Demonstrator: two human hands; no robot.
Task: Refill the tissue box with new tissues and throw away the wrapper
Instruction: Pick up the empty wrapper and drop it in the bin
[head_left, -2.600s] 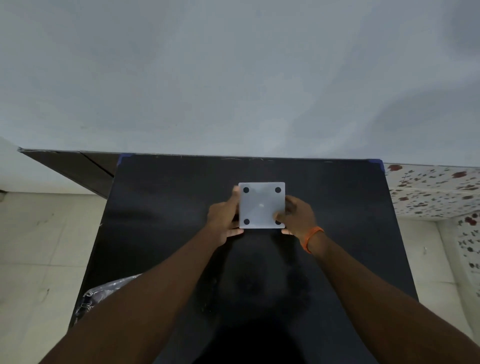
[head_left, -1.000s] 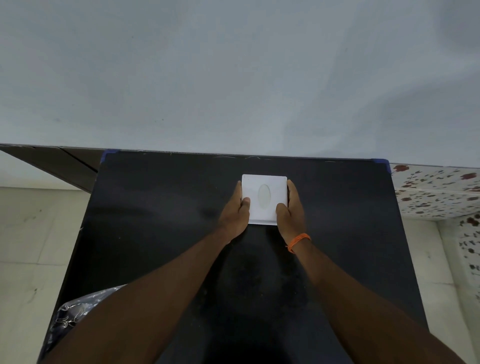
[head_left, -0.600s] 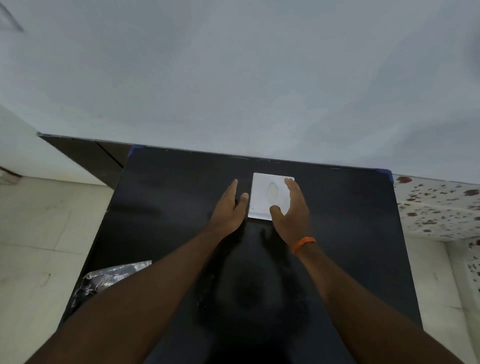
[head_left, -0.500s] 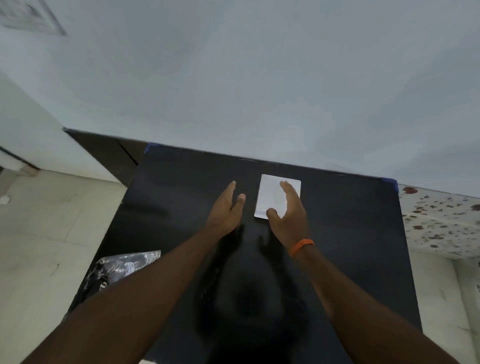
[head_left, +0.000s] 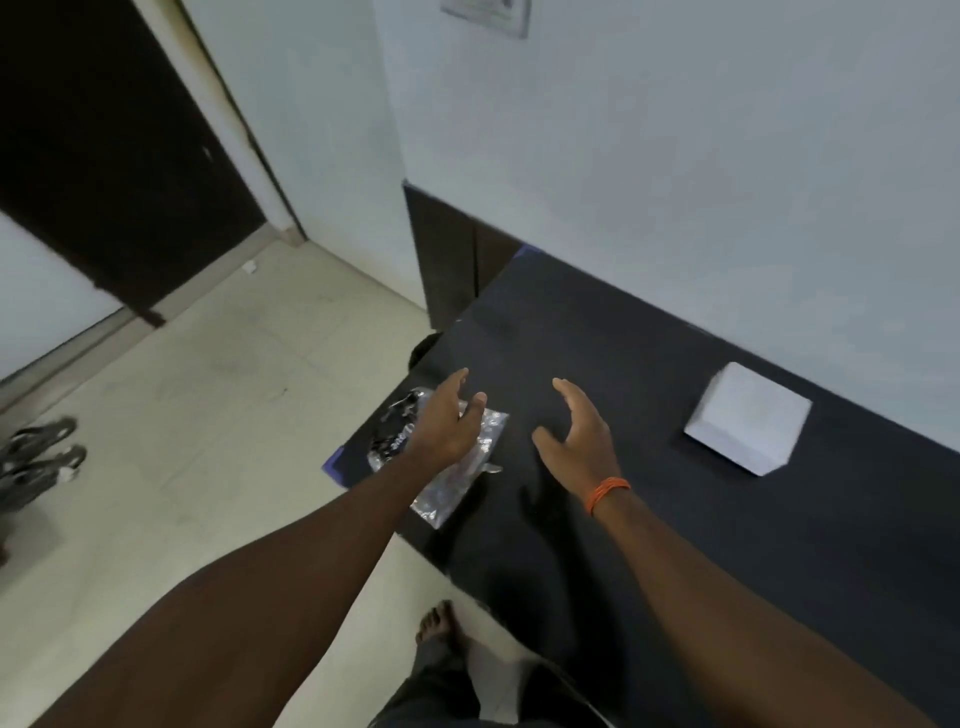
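The crinkled, shiny clear-plastic wrapper (head_left: 457, 470) lies at the near-left corner of the black table (head_left: 649, 364), one end reaching the table's edge. It looks feather-light, limp and slick, likely to slide or crumple rather than lift cleanly, so a bunching pinch at its middle or its free near end seems the surest hold. The left hand (head_left: 447, 426) hovers over the wrapper with fingers spread apart, holding nothing; whether it touches the film I cannot tell, since the hand covers the wrapper's centre. The right hand (head_left: 576, 441) is also open and empty, above bare tabletop just right of the wrapper. The white square tissue box (head_left: 748, 418) sits well apart, farther right along the table near the wall; motion blur hides its top opening. No bin is in view.
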